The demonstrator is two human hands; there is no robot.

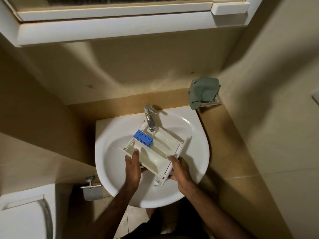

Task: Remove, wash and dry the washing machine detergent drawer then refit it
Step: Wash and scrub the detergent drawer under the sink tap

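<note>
The white detergent drawer (158, 153) with a blue insert (143, 138) is held tilted over the white sink basin (195, 140). Its far end lies under the chrome tap (150, 119), and a thin stream of water runs into it. My left hand (133, 167) grips the drawer's left front edge, thumb on the rim. My right hand (179, 169) holds the near right corner by the side rail.
A green cloth (203, 91) lies over a wall-mounted holder at the back right of the counter. A toilet-paper holder (91, 188) hangs at the lower left beside a white toilet cistern (25, 216). A white mirror cabinet (120, 23) juts out overhead.
</note>
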